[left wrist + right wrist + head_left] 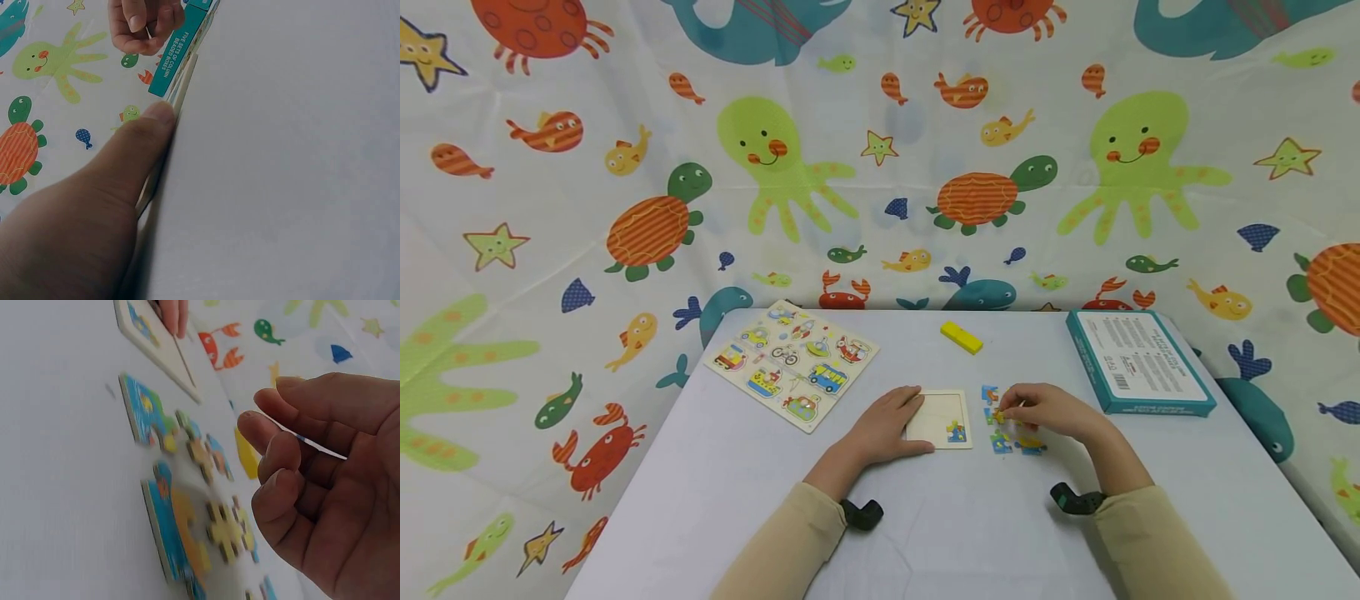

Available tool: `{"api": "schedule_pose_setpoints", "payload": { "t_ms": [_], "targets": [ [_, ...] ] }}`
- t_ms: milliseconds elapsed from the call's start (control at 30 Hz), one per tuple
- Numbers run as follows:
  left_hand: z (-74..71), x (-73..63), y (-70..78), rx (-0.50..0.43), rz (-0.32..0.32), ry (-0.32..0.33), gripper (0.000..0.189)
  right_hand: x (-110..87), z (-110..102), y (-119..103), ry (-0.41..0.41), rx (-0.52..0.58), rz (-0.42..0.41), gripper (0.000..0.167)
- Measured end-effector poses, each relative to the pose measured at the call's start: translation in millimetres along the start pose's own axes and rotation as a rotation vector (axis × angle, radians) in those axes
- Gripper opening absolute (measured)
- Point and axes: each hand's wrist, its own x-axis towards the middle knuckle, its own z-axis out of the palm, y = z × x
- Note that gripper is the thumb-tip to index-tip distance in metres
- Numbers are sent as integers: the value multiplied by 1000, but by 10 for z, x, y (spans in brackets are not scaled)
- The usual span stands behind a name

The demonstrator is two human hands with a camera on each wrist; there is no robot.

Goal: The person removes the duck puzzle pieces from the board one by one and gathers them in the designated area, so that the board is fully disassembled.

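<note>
My left hand (883,425) rests on the left side of a small pale wooden puzzle tray (932,417), fingers and thumb extended. One blue and yellow jigsaw piece (956,432) lies in the tray's near right corner. Right of the tray several loose pieces are spread, among them a blue one (990,392) at the back and a blue-green one (1001,442) nearer. My right hand (1048,408) hovers over them; in the right wrist view its fingers bend loosely above a yellow piece (225,530) and a blue-orange piece (164,531), and nothing shows between them.
A board of vehicle pictures (793,367) lies at the back left. A yellow block (961,337) is behind the tray. Toward the back right lies a teal box (1138,362). Patterned sea-animal cloth (880,187) hangs behind the white table (970,533).
</note>
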Motion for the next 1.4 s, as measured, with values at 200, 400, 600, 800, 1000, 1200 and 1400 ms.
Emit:
{"api": "schedule_pose_setpoints", "payload": {
  "t_ms": [200,400,600,800,1000,1200,1400],
  "targets": [
    [7,0,-1,-10,-2,-1,96,171,135,-165,-25,11,-23,21],
    [2,3,-4,-14,-4,2,97,334,273,-332,-52,17,-21,17],
    [2,6,-8,-19,-4,-5,98,468,370,-428,-106,-19,-4,15],
    [13,8,-16,-11,2,-2,98,539,441,-456,-132,-63,5,13],
    [22,12,-23,-5,5,3,99,550,479,-494,-155,-120,-13,12],
    [18,5,-19,-7,11,8,98,568,497,-487,-161,-140,-10,12],
    [17,2,-16,10,29,28,96,576,499,-487,-172,-139,-45,10]
  ]
}}
